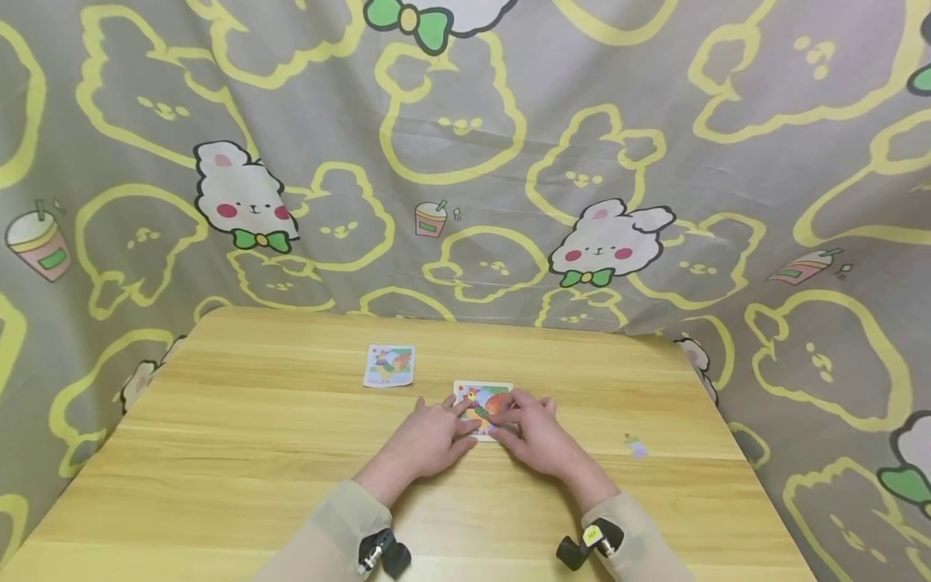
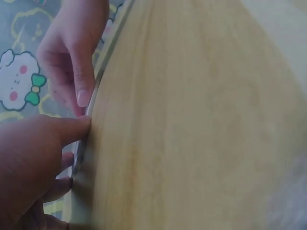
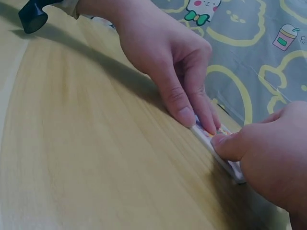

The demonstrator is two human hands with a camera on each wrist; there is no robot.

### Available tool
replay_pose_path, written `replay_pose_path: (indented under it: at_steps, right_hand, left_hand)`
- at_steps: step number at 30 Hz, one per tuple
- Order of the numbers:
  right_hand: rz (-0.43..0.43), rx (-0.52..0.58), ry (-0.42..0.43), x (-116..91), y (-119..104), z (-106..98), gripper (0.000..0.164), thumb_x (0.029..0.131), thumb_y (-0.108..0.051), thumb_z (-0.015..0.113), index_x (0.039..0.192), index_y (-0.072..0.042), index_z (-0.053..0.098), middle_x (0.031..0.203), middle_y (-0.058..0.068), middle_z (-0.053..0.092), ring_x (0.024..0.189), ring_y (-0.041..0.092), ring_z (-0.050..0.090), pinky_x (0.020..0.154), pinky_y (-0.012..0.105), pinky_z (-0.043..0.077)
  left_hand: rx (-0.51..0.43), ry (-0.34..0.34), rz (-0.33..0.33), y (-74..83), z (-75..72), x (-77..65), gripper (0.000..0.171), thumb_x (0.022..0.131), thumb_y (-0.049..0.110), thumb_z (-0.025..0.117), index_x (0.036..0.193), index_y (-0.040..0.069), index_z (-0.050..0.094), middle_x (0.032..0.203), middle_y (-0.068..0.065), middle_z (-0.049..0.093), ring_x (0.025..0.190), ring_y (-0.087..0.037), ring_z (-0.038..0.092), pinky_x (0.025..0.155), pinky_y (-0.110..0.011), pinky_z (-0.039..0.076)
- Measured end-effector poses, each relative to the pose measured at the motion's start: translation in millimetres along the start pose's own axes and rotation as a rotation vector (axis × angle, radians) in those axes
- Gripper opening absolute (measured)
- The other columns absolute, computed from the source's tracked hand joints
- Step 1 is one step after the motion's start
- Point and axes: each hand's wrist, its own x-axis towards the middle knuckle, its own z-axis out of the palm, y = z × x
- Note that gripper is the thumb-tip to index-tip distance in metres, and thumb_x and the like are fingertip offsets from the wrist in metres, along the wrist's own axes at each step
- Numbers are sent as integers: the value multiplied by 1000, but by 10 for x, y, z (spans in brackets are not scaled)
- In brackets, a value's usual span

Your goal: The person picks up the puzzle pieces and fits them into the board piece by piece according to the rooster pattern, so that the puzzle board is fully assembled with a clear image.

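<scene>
A small rooster jigsaw puzzle [image 1: 476, 398] with a white rim lies flat on the wooden table, between the two hands. My left hand [image 1: 429, 436] rests its fairly straight fingertips on the left part of the picture, thumb by the near edge. From the other side my right hand [image 1: 537, 432] holds the puzzle, fingers bent over the picture and thumb low at the near rim. The right wrist view shows the puzzle's white edge [image 3: 225, 165] under both thumbs. Fingers cover much of the picture; whether a loose piece sits between the right fingertips I cannot tell.
A paper card [image 1: 389, 366] with a similar rooster picture lies farther back on the left. Off to the right is a small green and purple puzzle piece [image 1: 635, 445]. Behind the wooden table [image 1: 240, 453] hangs a grey curtain [image 1: 480, 267] with cartoon prints.
</scene>
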Motion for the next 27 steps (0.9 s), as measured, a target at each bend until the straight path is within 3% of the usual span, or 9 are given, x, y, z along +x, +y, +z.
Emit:
replay_pose_path:
  at_steps: [10,21,27]
  right_hand:
    - [13,-2,21,-18,0,-2,24,97,-26,80,116,-11,83,111,-8,58,96,10,54,86,44,24]
    - [-10,62,-3,-86,50,-67,27,100,-24,77,123,-10,80,121,-7,59,108,12,55,93,44,23]
    - [-31,54,39,-165,94,-164,25,98,-21,79,120,-8,80,121,-1,64,105,14,57,94,46,25]
  left_hand:
    - [-8,-4,4,-11,-2,30,37,108,40,62,138,22,74,156,-8,54,144,-39,48,105,-81,35]
    - [-32,-20,-5,-11,-6,33,37,108,39,62,138,21,73,157,-9,53,145,-40,47,105,-81,34]
    - [-27,-21,-6,-16,12,32,38,108,40,62,138,21,74,157,-9,53,145,-40,47,105,-81,34]
